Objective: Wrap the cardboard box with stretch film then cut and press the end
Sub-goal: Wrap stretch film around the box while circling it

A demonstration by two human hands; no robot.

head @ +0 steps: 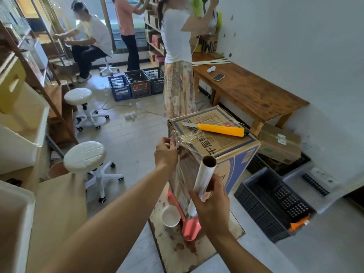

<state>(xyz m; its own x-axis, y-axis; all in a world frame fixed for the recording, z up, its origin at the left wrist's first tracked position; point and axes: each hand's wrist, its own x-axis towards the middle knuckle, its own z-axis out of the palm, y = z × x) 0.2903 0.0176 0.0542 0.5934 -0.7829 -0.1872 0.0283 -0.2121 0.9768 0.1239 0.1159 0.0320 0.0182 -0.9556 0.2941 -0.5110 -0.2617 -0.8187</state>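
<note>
A tall cardboard box point(234, 152) with blue print stands on a stained board in the centre. On its top lies a yellow utility knife point(220, 130) with the blade out. My left hand point(166, 152) pinches the bunched end of clear stretch film point(184, 137) against the box's near top-left corner. My right hand point(211, 205) grips the film roll point(203, 177) upright in front of the box's near edge, its cardboard core open at the top. A sheet of film runs from the roll across the box's left face.
A paper cup point(171, 215) and a pink scoop point(190, 227) lie at the box's foot. A dark crate point(275, 201) sits right, a wooden table point(254, 89) behind, two white stools point(84, 156) left. A person in a long skirt point(177, 56) stands just beyond the box.
</note>
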